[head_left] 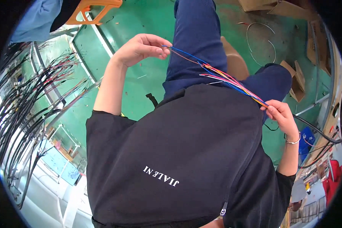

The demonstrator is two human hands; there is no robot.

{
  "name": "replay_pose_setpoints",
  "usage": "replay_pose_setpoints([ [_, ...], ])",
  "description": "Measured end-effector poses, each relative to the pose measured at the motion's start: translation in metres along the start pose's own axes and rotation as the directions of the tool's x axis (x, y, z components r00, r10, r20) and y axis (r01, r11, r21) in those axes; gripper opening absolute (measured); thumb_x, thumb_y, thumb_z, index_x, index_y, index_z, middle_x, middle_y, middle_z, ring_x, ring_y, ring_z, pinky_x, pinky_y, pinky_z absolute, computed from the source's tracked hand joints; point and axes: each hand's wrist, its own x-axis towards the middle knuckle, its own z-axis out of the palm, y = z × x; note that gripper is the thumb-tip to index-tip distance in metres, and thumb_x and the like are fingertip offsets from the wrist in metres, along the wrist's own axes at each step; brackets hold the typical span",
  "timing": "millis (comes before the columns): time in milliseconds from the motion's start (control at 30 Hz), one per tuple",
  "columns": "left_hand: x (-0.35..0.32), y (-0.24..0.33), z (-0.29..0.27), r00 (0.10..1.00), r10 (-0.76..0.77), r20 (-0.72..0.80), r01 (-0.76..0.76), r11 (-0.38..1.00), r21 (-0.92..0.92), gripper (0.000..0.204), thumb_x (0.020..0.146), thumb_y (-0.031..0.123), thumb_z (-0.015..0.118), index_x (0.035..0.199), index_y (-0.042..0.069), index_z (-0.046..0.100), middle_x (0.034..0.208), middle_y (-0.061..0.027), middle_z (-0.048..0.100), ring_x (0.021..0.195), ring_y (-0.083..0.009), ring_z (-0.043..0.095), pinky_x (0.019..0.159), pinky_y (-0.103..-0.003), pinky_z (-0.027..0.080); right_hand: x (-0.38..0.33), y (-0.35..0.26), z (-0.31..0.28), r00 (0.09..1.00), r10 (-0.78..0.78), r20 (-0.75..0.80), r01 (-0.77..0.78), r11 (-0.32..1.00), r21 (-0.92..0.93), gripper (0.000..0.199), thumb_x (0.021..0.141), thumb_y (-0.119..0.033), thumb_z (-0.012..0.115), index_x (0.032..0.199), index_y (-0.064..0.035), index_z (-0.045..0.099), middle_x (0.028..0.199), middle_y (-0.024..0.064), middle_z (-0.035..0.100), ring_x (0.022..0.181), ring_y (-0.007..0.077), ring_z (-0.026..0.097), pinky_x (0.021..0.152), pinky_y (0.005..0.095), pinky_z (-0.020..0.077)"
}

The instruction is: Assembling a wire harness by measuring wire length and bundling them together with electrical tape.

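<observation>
My left hand (146, 48) pinches the ends of a blue wire and a brownish wire between thumb and fingertips. These two run rightward over my thighs to a bundle of thin coloured wires (237, 84), with red, pink, white, orange and yellow strands. At the bundle's right end my right hand (282, 117) is closed around it. From behind this hand a black cable (311, 128) continues to the right. Several other wire ends lie loose between my hands, fanned out over my lap.
Many black cables with stripped coloured ends (30, 95) hang at the left by a metal frame. An orange plastic stool (93, 9) stands far left. Cardboard boxes (295, 81) and a white wire loop (250, 40) lie on the green floor at the right.
</observation>
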Motion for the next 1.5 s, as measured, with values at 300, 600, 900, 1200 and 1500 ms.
replay_pose_setpoints([
  [300, 0.012, -0.041, 0.009, 0.969, 0.145, -0.199, -0.207, 0.916, -0.343, 0.029, 0.089, 0.006, 0.069, 0.116, -0.004, 0.066, 0.103, -0.0136, 0.071, 0.093, -0.0208, 0.069, 0.083, -0.032, 0.058, 0.008, -0.004, -0.003, 0.998, 0.067, 0.02, -0.068, 0.997, 0.032, 0.026, 0.101, -0.019, 0.054, 0.103, 0.0031, 0.068, 0.069, -0.0038, 0.051, 0.062, 0.0043, 0.041, 0.054, 0.0206, 0.0313],
  [600, 0.032, -0.056, 0.035, 0.885, 0.263, -0.385, -0.434, 0.766, -0.474, 0.03, 0.092, 0.003, 0.065, 0.121, -0.005, 0.063, 0.111, -0.0173, 0.069, 0.094, -0.0207, 0.069, 0.087, -0.031, 0.057, 0.011, 0.006, 0.002, 0.999, 0.045, 0.017, -0.047, 0.993, 0.108, 0.024, 0.101, -0.017, 0.056, 0.106, 0.0032, 0.067, 0.072, -0.0029, 0.053, 0.065, 0.0057, 0.044, 0.056, 0.0215, 0.0339],
  [900, 0.036, -0.052, 0.045, 0.875, 0.229, -0.427, -0.411, 0.818, -0.404, 0.033, 0.091, 0.002, 0.066, 0.122, -0.006, 0.062, 0.102, -0.0113, 0.07, 0.086, -0.0174, 0.068, 0.083, -0.029, 0.057, 0.013, 0.01, 0.007, 1.0, 0.021, 0.014, -0.023, 0.996, 0.092, 0.023, 0.101, -0.016, 0.055, 0.107, 0.0038, 0.065, 0.073, -0.0031, 0.052, 0.066, 0.0064, 0.045, 0.059, 0.0226, 0.0374],
  [1200, 0.038, -0.052, 0.054, 0.862, 0.212, -0.46, -0.418, 0.811, -0.41, 0.024, 0.092, 0.005, 0.067, 0.113, -0.006, 0.067, 0.096, -0.0103, 0.071, 0.083, -0.0164, 0.067, 0.077, -0.028, 0.057, 0.011, 0.014, 0.011, 0.999, 0.045, 0.009, -0.046, 0.992, 0.118, 0.022, 0.101, -0.014, 0.055, 0.111, 0.0031, 0.066, 0.073, -0.0036, 0.053, 0.066, 0.0061, 0.047, 0.06, 0.0221, 0.0394],
  [1500, 0.043, -0.055, 0.06, 0.771, 0.274, -0.575, -0.476, 0.848, -0.234, 0.017, 0.091, 0.008, 0.07, 0.104, -0.003, 0.072, 0.092, -0.0102, 0.071, 0.08, -0.0159, 0.068, 0.072, -0.029, 0.058, 0.011, 0.015, 0.017, 0.998, 0.068, 0.017, -0.07, 0.983, 0.172, 0.023, 0.102, -0.017, 0.054, 0.11, 0.0017, 0.066, 0.078, -0.0055, 0.057, 0.069, 0.0036, 0.048, 0.061, 0.0201, 0.0398],
])
